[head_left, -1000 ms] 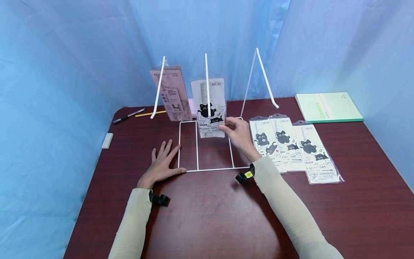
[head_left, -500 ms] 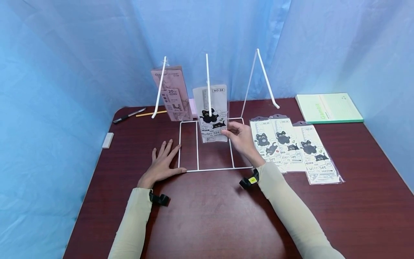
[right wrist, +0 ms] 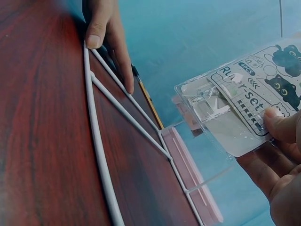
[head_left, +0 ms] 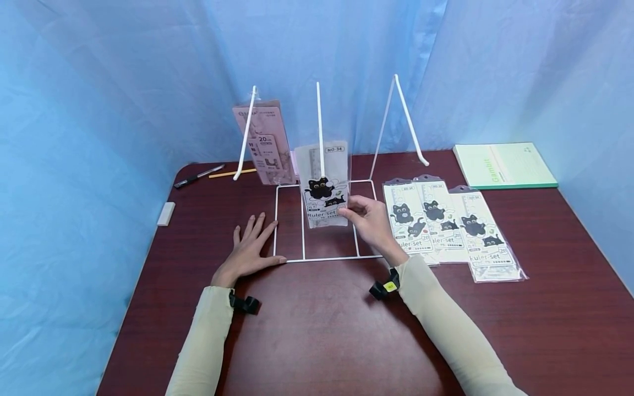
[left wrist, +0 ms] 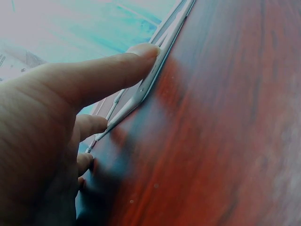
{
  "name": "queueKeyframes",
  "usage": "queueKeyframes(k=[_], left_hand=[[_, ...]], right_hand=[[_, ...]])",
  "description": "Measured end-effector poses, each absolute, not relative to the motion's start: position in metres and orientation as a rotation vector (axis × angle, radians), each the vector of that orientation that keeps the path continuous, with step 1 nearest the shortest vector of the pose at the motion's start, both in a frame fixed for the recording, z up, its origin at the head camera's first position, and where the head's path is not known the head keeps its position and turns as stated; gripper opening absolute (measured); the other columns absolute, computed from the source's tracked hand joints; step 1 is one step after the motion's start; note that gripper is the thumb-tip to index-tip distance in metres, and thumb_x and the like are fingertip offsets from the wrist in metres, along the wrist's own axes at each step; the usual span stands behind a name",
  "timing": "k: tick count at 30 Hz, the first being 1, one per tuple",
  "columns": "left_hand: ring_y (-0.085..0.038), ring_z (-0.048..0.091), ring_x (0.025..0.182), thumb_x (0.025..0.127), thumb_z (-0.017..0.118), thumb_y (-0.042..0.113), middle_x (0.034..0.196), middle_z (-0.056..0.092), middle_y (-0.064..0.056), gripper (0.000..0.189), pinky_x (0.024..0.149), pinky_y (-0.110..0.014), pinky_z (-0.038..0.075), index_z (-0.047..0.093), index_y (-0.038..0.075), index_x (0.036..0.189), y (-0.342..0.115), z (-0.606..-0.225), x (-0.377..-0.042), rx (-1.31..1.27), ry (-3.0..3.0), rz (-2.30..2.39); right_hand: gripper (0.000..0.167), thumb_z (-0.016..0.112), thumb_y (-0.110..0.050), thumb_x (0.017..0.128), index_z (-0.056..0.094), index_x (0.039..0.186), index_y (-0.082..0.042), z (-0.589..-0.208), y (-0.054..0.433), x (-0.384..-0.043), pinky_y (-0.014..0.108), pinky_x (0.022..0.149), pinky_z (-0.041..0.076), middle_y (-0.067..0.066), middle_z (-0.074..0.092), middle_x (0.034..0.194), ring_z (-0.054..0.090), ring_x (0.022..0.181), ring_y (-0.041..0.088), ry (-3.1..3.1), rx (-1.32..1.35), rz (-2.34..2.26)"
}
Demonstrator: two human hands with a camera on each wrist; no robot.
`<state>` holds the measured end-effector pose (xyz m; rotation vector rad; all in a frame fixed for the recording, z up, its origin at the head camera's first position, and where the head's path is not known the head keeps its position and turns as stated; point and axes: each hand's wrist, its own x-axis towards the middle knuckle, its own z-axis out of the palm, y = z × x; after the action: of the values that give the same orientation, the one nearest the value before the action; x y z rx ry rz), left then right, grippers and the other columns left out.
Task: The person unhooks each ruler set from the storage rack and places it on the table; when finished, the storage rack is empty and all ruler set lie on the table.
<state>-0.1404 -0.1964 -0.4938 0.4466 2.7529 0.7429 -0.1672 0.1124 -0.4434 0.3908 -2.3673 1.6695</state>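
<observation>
My right hand [head_left: 373, 225] pinches a ruler set [head_left: 339, 170], a clear pack printed with black cats, by its lower right edge. The pack stands upright above the base of a white wire display rack [head_left: 329, 259]. The rack's middle prong [head_left: 319, 124] overlaps the pack's upper part in the head view. In the right wrist view, the thumb lies on the front of the pack [right wrist: 240, 94] and the fingers are behind it. Spread flat at the rack's left front corner is my left hand [head_left: 250, 247], its thumb [left wrist: 113, 70] resting on the base wire.
Pink ruler packs [head_left: 267, 148] hang on the left prong. The right prong [head_left: 411, 121] juts forward. Several cat ruler sets [head_left: 485, 231] lie at the right, before a green notebook [head_left: 505, 165]. A pen [head_left: 198, 176], yellow pencil [head_left: 233, 173] and white eraser [head_left: 165, 214] lie left.
My right hand has brought the ruler set lower and toward me, slightly right, along the middle prong; its top now sits nearer the prong's front tip. My left hand has stayed put.
</observation>
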Motion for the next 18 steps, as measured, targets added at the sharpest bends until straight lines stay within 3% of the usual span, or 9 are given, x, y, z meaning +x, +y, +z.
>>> queueKeyframes(k=[18], left_hand=[[-0.039, -0.005, 0.158, 0.083, 0.073, 0.056, 0.171, 0.003, -0.014, 0.098, 0.120, -0.071, -0.006, 0.025, 0.022, 0.161, -0.196, -0.494, -0.141, 0.447, 2.757, 0.735]], right_hand=[[0.011, 0.075, 0.005, 0.083, 0.072, 0.091, 0.012, -0.444, 0.117, -0.147, 0.010, 0.067, 0.053, 0.029, 0.074, 0.084, 0.063, 0.071, -0.013, -2.304, 0.494, 1.726]])
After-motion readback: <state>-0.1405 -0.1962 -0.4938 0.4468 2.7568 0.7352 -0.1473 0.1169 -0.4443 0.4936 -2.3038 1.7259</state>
